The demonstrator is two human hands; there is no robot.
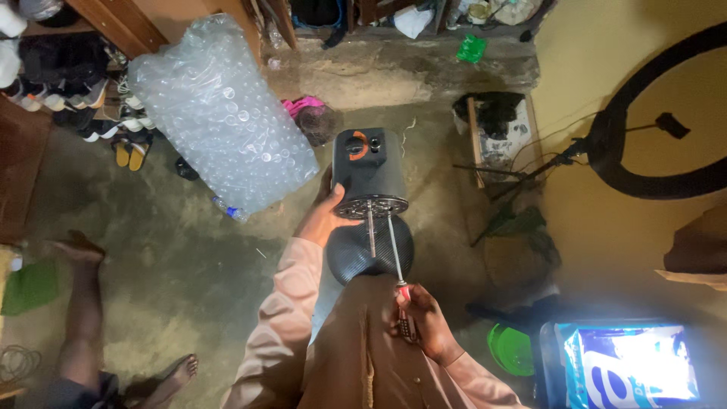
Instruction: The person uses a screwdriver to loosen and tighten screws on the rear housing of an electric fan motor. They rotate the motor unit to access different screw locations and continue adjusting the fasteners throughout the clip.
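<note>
The person held a dark cylindrical speaker housing [369, 173] up in the air in front of the body, above the lap; nothing carried it except the hand. Below it, against the knees, sat a rounded black mesh cover [369, 250]. The left hand [324, 216] gripped the left side of the housing near its lower rim, thumb on the edge and fingers wrapped behind, with the arm stretched forward and the sleeve pulled back a little. The right hand [420, 318] was clenched around the handle of a long screwdriver [395, 254], held close to the chest with the wrist bent, and the shaft pointed up to the ring of screws on the underside of the housing.

To do this step well, I judge the shaft should stay in one line with the screw, with steady pressure, while the left hand keeps the housing from turning.

A big bag of empty plastic bottles [223, 113] lay on the concrete floor [189, 257] behind, and another person's bare feet [170, 375] showed at the lower left.
</note>
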